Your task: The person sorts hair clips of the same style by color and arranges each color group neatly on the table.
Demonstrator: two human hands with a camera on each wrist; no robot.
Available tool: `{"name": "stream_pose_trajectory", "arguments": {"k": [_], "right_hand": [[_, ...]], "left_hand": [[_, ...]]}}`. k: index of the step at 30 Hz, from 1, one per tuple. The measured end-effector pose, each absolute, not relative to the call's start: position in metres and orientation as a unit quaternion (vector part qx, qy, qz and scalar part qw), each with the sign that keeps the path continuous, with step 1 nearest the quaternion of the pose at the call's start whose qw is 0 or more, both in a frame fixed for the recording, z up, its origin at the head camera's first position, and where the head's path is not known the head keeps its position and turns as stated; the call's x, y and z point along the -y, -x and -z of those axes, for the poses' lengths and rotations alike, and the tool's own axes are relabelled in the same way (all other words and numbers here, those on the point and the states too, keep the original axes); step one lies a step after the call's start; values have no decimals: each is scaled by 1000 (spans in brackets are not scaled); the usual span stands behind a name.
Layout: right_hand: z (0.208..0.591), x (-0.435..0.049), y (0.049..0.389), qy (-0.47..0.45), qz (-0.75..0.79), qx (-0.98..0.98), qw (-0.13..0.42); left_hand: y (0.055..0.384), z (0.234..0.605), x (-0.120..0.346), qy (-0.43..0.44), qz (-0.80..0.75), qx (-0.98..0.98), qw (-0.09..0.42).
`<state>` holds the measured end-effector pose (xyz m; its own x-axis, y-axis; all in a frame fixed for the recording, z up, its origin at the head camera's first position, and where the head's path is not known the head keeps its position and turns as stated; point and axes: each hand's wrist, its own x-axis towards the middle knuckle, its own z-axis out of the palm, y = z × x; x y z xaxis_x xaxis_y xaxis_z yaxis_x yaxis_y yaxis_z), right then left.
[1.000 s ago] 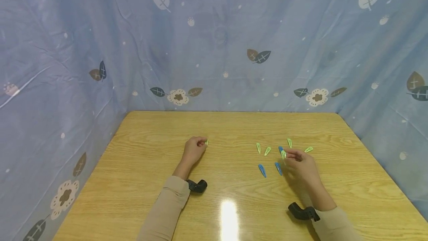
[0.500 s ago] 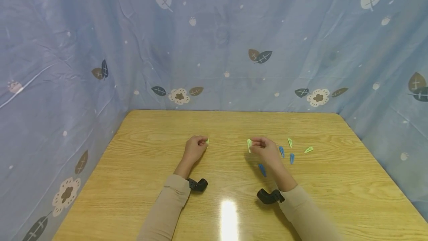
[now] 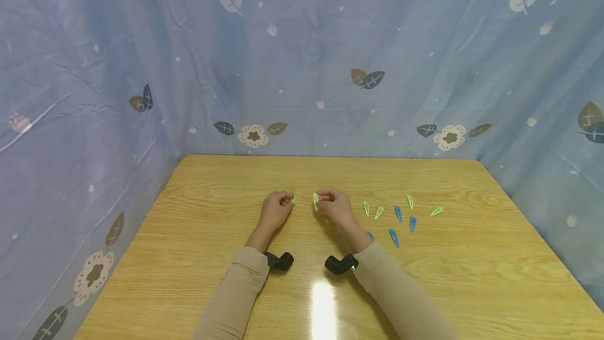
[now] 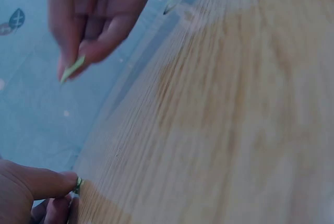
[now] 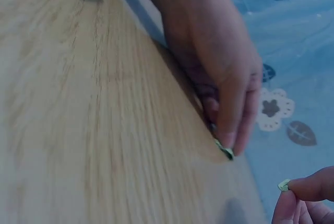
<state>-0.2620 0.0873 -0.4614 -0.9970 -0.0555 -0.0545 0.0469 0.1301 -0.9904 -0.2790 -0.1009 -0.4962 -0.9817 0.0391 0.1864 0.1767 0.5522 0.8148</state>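
Note:
In the head view my left hand (image 3: 275, 213) rests low over the table, left of the middle. Its thumb and fingers pinch a light green snap hair clip (image 3: 293, 200); whether more than one is held I cannot tell. Just to the right, apart from it, my right hand (image 3: 337, 210) pinches another green hair clip (image 3: 315, 202), pointing toward the left hand. The left wrist view has the left hand (image 4: 31, 185) at lower left and the right hand above. In the right wrist view, the right hand (image 5: 313, 195) shows at the lower right corner, its clip (image 5: 284, 185) raised off the table.
Loose green hair clips (image 3: 379, 213) and blue hair clips (image 3: 394, 237) lie scattered on the wooden table (image 3: 212, 182) right of the right hand. One blue clip (image 3: 370, 235) is partly covered by the right forearm. A patterned blue curtain (image 3: 306, 67) stands behind the table.
My right hand has moved left from the scattered clips, carrying a green hair clip, and is now close to the left hand. The left hand has stayed in place.

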Motion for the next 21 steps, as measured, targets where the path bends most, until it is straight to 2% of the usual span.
{"name": "stream_pose_trajectory", "arguments": {"k": [7,21], "right_hand": [[472,-63,277,-32,645,-763,34],[478,-35,286,-28,557,-830,-7]], "left_hand": [[279,495,101,56,468,879,74],[278,496,101,67,466,878,85]]}}
